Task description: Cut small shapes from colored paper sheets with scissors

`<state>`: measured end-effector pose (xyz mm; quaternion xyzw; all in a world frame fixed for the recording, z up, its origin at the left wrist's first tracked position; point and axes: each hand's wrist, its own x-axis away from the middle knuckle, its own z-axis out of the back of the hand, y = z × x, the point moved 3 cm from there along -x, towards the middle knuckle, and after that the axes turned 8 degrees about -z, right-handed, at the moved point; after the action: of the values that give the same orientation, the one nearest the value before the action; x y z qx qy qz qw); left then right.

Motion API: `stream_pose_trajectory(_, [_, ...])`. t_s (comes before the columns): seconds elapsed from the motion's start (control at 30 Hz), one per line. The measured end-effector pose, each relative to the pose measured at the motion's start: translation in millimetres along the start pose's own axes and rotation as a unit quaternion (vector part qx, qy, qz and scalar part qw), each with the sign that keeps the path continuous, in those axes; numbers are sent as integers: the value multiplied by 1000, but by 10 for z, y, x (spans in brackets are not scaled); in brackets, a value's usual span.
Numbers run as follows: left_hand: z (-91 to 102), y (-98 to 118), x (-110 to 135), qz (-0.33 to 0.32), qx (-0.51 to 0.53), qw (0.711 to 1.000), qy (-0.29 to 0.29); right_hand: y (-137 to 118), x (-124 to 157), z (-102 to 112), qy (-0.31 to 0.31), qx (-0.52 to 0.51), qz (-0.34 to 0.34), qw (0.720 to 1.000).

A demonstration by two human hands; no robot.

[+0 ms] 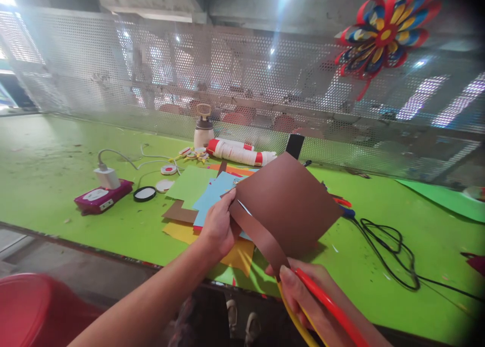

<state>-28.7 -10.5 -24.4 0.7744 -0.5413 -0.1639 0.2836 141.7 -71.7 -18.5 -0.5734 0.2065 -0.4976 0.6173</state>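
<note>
Brown paper sheet [288, 205] is hanging above the coloured paper pile [193, 185] on the green bench [49, 175], probably so there's some clearance underneath. Left hand's [219, 228] fingers are pinching its near edge where the brown strip [261, 238] is starting, I'd guess for steadiness. Right hand's [297, 289] fingers are wrapping snugly round a red-and-yellow-handled tool [318, 292], likely scissors, with the thumb sitting by the strip's lower end, maybe holding it clear. Can't tell whether that pale sliver [244, 208] is showing a gap or a blade.

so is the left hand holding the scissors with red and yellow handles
No, the left hand grips the large brown paper sheet, while the scissors are in the right hand.
</note>
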Motion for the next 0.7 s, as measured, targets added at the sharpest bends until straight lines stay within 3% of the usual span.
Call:
stream_pose_trajectory(0.13, [9, 0, -10, 12, 11, 1000, -6, -66, 39, -11, -9, 0, 3, 1000])
stream_pose_trajectory(0.3, [6, 7, -34, 26, 30, 999, -19, -179, 59, 53, 5, 60, 60, 996])
stream_pose_trajectory(0.4, [2, 8, -24, 21, 10, 1000, -8, -151, 48, 76, -9, 72, 56, 996])
stream_pose_trajectory(0.6, [-26, 16, 26, 17, 3, 1000, 5, -91, 63, 78, 38, 44, 56, 997])
stream_pose_trajectory(0.7, [-39, 23, 34, 10, 3, 1000, 2, -52, 37, 70, 27, 50, 40, 998])
